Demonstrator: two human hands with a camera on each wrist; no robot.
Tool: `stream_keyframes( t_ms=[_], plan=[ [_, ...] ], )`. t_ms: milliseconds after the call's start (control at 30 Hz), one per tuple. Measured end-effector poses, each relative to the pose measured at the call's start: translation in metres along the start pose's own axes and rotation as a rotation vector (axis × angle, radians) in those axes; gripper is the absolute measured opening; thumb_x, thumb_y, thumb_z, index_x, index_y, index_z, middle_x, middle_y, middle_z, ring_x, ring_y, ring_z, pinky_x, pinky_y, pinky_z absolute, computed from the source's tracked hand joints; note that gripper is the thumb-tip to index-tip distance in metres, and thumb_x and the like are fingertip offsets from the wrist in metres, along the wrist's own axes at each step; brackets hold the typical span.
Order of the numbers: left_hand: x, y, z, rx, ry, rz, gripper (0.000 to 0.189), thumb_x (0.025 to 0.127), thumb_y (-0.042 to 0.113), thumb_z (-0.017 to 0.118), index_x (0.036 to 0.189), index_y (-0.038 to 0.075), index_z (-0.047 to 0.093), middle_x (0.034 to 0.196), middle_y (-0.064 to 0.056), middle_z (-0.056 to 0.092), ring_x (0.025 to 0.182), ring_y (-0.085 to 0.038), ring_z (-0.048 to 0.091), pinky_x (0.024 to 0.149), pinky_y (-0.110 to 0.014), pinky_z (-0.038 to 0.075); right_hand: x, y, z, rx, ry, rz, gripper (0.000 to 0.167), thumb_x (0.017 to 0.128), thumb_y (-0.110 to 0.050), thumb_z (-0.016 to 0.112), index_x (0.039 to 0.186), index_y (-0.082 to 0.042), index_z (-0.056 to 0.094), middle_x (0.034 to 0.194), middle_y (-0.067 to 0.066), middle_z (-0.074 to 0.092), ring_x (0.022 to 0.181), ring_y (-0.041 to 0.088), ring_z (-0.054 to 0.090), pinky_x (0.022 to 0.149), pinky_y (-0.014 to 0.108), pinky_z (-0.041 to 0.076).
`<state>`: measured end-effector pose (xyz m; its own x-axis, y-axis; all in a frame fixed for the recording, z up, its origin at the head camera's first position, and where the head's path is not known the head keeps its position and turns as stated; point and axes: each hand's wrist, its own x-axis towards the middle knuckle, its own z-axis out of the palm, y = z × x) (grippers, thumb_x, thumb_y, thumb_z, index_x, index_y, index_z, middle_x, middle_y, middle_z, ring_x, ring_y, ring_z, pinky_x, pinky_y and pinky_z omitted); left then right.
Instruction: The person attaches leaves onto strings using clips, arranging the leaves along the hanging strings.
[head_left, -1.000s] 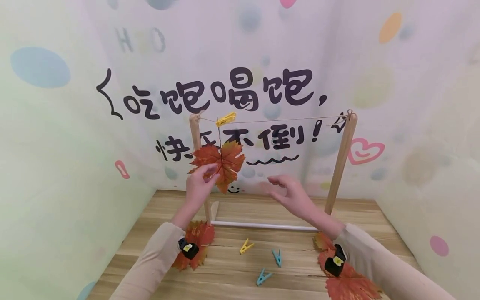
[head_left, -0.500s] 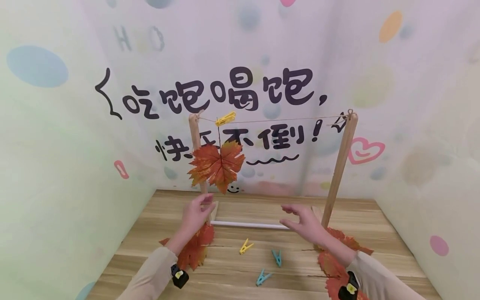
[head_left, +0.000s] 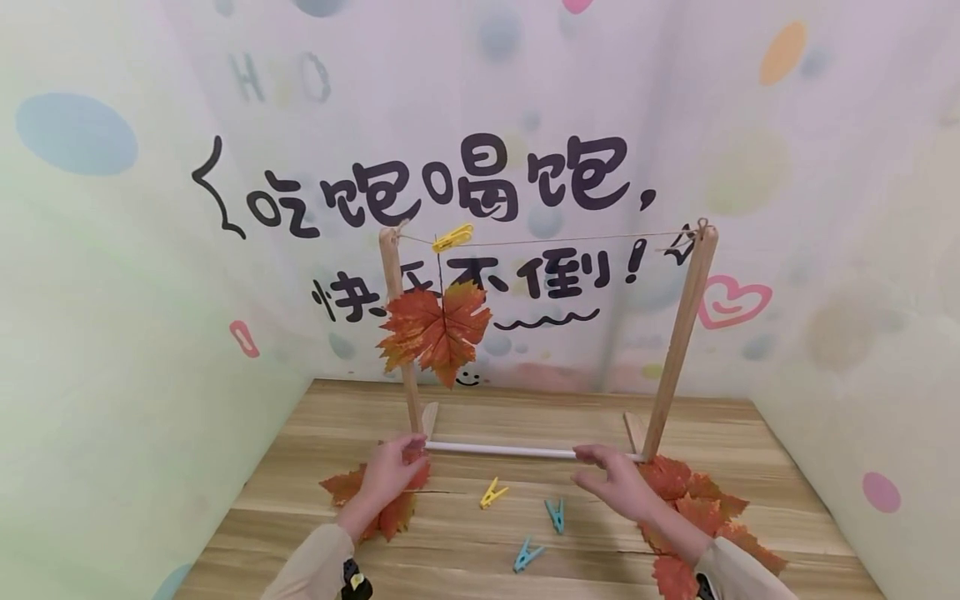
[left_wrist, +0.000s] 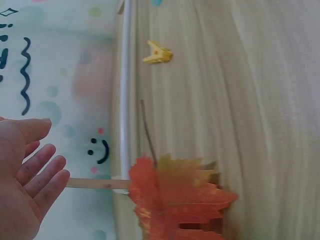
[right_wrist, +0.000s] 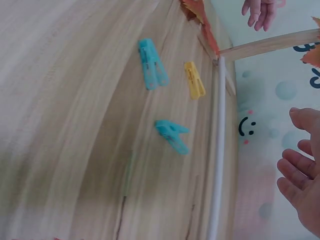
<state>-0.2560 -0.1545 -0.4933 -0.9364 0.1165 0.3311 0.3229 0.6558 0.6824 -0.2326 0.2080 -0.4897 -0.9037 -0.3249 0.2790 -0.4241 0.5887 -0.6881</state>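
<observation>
My left hand (head_left: 390,475), fingers relaxed and holding nothing, hovers over the red-orange artificial leaves (head_left: 401,508) on the table's left. In the left wrist view its fingers spread apart with nothing between them. My right hand (head_left: 615,483) is likewise empty, above the table near the right end of the white rod (head_left: 502,450). Another maple-like leaf (head_left: 438,325) hangs by its stem from a string (head_left: 570,240), held by a yellow clothespin (head_left: 453,238). Between the hands lie a yellow clothespin (head_left: 492,493) and two blue clothespins (head_left: 555,517).
Two wooden posts (head_left: 678,342) carry the string, with the white rod joining them low down. More red leaves (head_left: 697,508) lie at the right, partly behind my right forearm. A printed curtain (head_left: 480,100) stands behind the wooden table (head_left: 450,575).
Both hands have come down from beside the hanging leaf to low over the table, the left moving away from that leaf. The hanging leaf and the clothespins stay where they were.
</observation>
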Motion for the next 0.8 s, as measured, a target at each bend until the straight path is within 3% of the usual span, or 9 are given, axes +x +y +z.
stream_keyframes(
  t_ms=[133, 267, 533, 800],
  plan=[
    [-0.006, -0.011, 0.008, 0.112, -0.009, 0.008, 0.03, 0.075, 0.012, 0.073, 0.102, 0.003, 0.066, 0.093, -0.009, 0.067, 0.086, -0.023, 0.063, 0.073, -0.038, 0.05, -0.006, 0.007, 0.009, -0.011, -0.001, 0.032, 0.038, 0.081, -0.02, 0.068, 0.112, 0.001, 0.059, 0.106, 0.013, 0.063, 0.096, 0.028, 0.059, 0.082, 0.046, 0.046],
    [-0.011, -0.02, 0.018, 0.143, -0.024, 0.015, 0.03, 0.072, 0.01, 0.075, 0.1, 0.001, 0.065, 0.09, -0.009, 0.067, 0.08, -0.022, 0.063, 0.069, -0.036, 0.051, -0.012, 0.012, 0.017, 0.008, -0.019, 0.052, 0.04, 0.082, -0.022, 0.068, 0.112, 0.002, 0.058, 0.104, 0.014, 0.063, 0.095, 0.03, 0.059, 0.081, 0.045, 0.047],
    [-0.018, -0.034, 0.033, 0.029, -0.118, 0.041, 0.028, 0.073, 0.001, 0.071, 0.098, -0.007, 0.062, 0.091, -0.018, 0.065, 0.085, -0.031, 0.062, 0.075, -0.042, 0.05, -0.022, 0.019, 0.025, 0.064, -0.054, 0.006, 0.036, 0.083, -0.016, 0.066, 0.112, 0.004, 0.057, 0.103, 0.014, 0.063, 0.092, 0.033, 0.058, 0.078, 0.045, 0.048],
    [-0.02, -0.041, 0.039, 0.047, -0.122, 0.072, 0.03, 0.071, 0.005, 0.074, 0.095, -0.007, 0.063, 0.089, -0.014, 0.067, 0.083, -0.027, 0.063, 0.074, -0.038, 0.051, -0.024, 0.019, 0.034, 0.082, -0.07, -0.004, 0.033, 0.083, -0.01, 0.065, 0.111, 0.006, 0.057, 0.101, 0.02, 0.063, 0.091, 0.036, 0.058, 0.076, 0.047, 0.048]
  ],
)
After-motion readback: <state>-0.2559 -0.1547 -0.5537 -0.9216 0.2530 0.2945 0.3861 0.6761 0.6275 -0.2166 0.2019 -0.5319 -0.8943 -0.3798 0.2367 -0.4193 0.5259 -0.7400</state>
